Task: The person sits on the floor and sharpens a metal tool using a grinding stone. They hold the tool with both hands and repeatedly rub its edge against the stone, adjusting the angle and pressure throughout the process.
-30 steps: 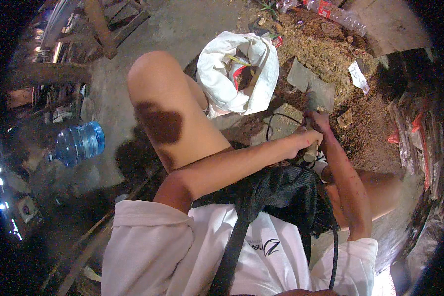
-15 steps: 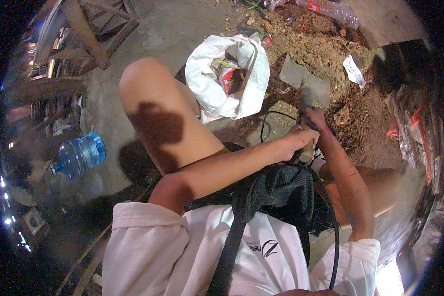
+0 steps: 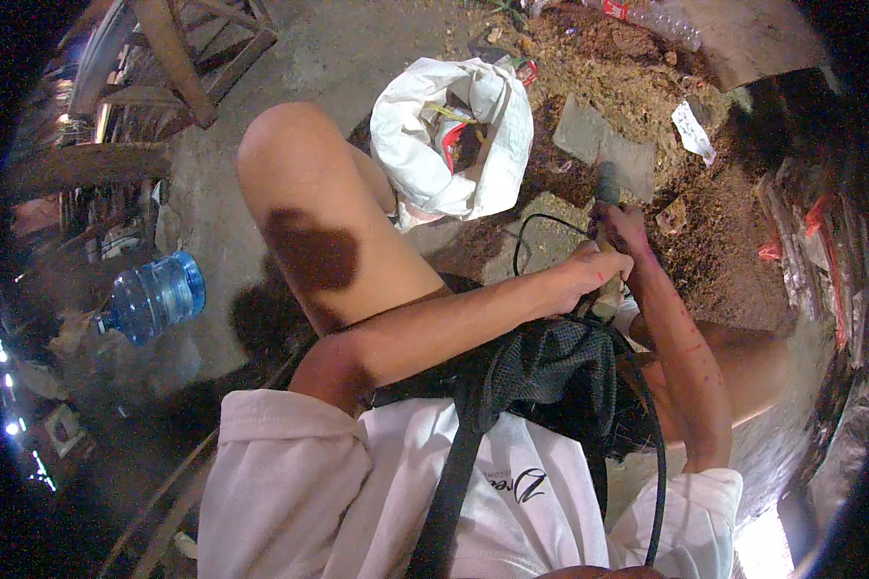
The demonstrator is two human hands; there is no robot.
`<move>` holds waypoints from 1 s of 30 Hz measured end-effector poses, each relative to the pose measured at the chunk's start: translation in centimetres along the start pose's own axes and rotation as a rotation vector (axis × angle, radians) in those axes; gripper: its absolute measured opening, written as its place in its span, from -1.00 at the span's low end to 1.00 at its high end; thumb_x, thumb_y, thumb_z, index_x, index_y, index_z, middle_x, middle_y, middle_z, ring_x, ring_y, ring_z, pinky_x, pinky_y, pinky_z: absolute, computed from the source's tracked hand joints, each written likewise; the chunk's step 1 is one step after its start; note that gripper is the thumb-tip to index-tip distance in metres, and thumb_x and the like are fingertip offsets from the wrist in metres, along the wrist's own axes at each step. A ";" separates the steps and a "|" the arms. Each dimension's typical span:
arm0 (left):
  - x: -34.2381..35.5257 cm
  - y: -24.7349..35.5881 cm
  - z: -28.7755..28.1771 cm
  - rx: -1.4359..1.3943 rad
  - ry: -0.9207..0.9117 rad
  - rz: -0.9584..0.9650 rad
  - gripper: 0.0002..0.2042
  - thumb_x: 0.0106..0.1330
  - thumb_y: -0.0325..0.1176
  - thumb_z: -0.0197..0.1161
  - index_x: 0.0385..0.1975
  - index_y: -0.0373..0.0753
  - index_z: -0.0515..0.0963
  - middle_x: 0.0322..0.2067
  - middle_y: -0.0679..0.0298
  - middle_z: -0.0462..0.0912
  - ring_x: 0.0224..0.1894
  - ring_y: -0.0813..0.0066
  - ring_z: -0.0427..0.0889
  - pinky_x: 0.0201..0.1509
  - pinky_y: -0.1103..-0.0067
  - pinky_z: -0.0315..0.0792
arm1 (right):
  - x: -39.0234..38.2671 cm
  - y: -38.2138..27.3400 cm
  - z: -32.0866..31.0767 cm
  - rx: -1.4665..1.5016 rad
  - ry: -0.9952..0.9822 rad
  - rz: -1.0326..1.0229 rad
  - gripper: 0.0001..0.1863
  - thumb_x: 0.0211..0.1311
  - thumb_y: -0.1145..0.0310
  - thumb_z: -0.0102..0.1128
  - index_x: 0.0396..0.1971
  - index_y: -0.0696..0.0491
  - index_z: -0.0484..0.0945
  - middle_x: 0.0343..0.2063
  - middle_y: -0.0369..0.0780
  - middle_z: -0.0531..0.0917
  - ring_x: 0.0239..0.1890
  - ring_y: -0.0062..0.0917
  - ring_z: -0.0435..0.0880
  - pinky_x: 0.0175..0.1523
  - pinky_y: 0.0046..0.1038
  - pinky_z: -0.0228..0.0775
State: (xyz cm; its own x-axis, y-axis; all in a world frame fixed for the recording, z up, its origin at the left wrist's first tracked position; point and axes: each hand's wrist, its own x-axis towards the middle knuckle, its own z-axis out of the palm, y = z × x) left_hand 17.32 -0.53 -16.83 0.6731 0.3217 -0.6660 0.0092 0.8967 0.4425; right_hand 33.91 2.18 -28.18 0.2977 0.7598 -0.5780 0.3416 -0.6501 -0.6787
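Both my hands are closed around the wooden handle of a shovel-like tool with a wide, flat grey blade [image 3: 630,164]. My left hand [image 3: 591,274] grips the handle's near part, close to my lap. Farther along, my right hand [image 3: 622,228] holds it just below the grey socket. The blade lies over the brown, crumbly heap [image 3: 637,87]. To the left of the blade stands a white woven sack [image 3: 403,145], its mouth rolled open. Inside it are a red-and-white wrapper and something yellow; the rest of its contents is in shadow.
A blue water jug [image 3: 159,297] lies on its side at the left. Wooden frames [image 3: 179,68] stand at the far left. A clear plastic bottle [image 3: 661,27] and white paper [image 3: 692,133] lie around the heap. Stacked wood and red plastic [image 3: 816,232] line the right side.
The whole view has shifted slightly, so the sack, blade and hands all appear a little higher. Both hands keep their grip on the handle.
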 end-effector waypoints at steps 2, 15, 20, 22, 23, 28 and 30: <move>-0.7 0.1 0.4 0.004 -0.021 -0.002 -0.82 0.16 -0.22 0.24 -0.48 -0.19 0.51 -0.58 0.31 0.54 -0.58 0.43 0.57 -0.53 0.47 0.49 | 0.3 1.7 0.5 0.212 0.007 0.026 -0.72 0.10 0.23 0.28 -0.58 0.16 0.57 -0.67 -0.24 0.57 -0.67 -0.54 0.53 -0.56 -0.48 0.33; -6.2 -1.1 1.8 0.137 -0.052 -0.017 -0.78 0.09 -0.18 0.25 -0.49 -0.22 0.59 -0.53 0.25 0.63 -0.53 0.41 0.60 -0.47 0.46 0.47 | -4.5 1.7 -0.3 0.090 0.066 -0.095 -0.76 0.16 0.31 0.21 -0.37 0.22 0.59 -0.54 -0.21 0.64 -0.57 -0.53 0.57 -0.44 -0.44 0.41; -5.9 -2.5 1.2 0.399 -0.045 -0.053 -0.73 0.17 -0.13 0.23 -0.38 -0.22 0.62 -0.48 0.26 0.66 -0.50 0.44 0.62 -0.46 0.45 0.52 | -9.8 -4.2 -0.8 -0.236 0.126 -0.150 -0.68 -0.01 0.29 0.29 -0.34 0.23 0.56 -0.52 -0.17 0.63 -0.51 -0.46 0.58 -0.38 -0.37 0.43; -7.3 -1.5 1.9 0.471 -0.018 -0.077 -0.72 0.19 -0.11 0.22 -0.33 -0.20 0.64 -0.45 0.30 0.67 -0.48 0.47 0.62 -0.43 0.44 0.53 | -12.2 -6.5 -1.2 -0.203 0.072 -0.077 -0.54 -0.04 0.25 0.31 -0.18 0.25 0.53 -0.45 -0.03 0.66 -0.41 -0.27 0.67 -0.26 -0.22 0.50; -7.2 -1.8 1.7 0.452 -0.053 -0.087 -0.69 0.12 -0.09 0.25 -0.31 -0.21 0.61 -0.43 0.29 0.64 -0.42 0.44 0.59 -0.37 0.43 0.49 | -12.6 -6.7 -1.2 -0.226 0.071 -0.147 -0.54 -0.04 0.26 0.32 -0.16 0.25 0.52 -0.42 -0.01 0.66 -0.37 -0.25 0.67 -0.23 -0.21 0.50; -5.5 -4.4 1.7 0.350 -0.191 -0.057 -0.70 0.22 -0.08 0.21 -0.23 -0.16 0.60 -0.31 0.37 0.67 -0.31 0.48 0.60 -0.27 0.40 0.52 | -14.0 -7.0 -1.5 -0.593 0.197 -0.560 -0.45 -0.10 0.42 0.21 0.02 0.16 0.44 -0.50 -0.12 0.63 -0.51 -0.28 0.61 -0.36 -0.29 0.45; -2.1 -8.9 -1.4 0.406 -0.404 0.448 -0.69 0.20 -0.16 0.22 -0.13 -0.18 0.52 -0.21 0.35 0.61 -0.20 0.46 0.57 -0.21 0.42 0.50 | -15.0 -8.6 -1.2 -0.731 0.129 -0.530 -0.42 -0.11 0.40 0.23 0.05 0.16 0.44 -0.42 -0.03 0.64 -0.40 -0.14 0.63 -0.29 -0.21 0.48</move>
State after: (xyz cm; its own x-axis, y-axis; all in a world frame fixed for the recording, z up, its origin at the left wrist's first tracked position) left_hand 14.82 -8.80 -20.23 0.8964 0.4237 -0.1301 -0.1097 0.4964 0.8611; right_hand 27.58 -3.63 -13.11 0.0225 0.9821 -0.1872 0.9289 -0.0897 -0.3592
